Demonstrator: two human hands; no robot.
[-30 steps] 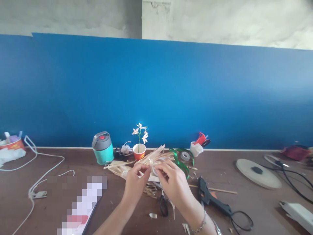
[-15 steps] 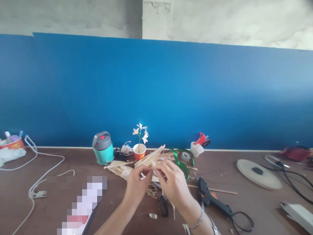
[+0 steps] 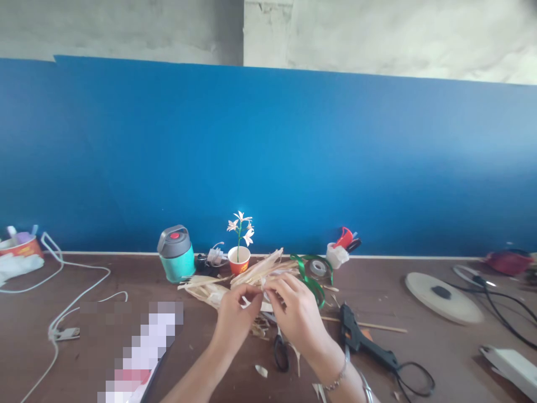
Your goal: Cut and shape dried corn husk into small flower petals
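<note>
One thin whitish piece [image 3: 263, 281], pinched above a brown table [image 3: 444, 375]

Mostly hidden, it sits where the fingertips meet. The left hand [image 3: 234, 316] closes thumb and forefinger on it from one side; the right hand [image 3: 298, 313], a bracelet [image 3: 337, 382] at its wrist, pinches it from the other. Just beyond lie pale dry strips [image 3: 258, 270], heaped near a red paper cup [image 3: 239, 265] holding white flowers [image 3: 248, 237]. Green ribbon [image 3: 315, 287] curls to the strips' right. Scissors [image 3: 278, 339] lie partly hidden by the right hand; a black glue gun [image 3: 364, 339] rests farther right.
</note>
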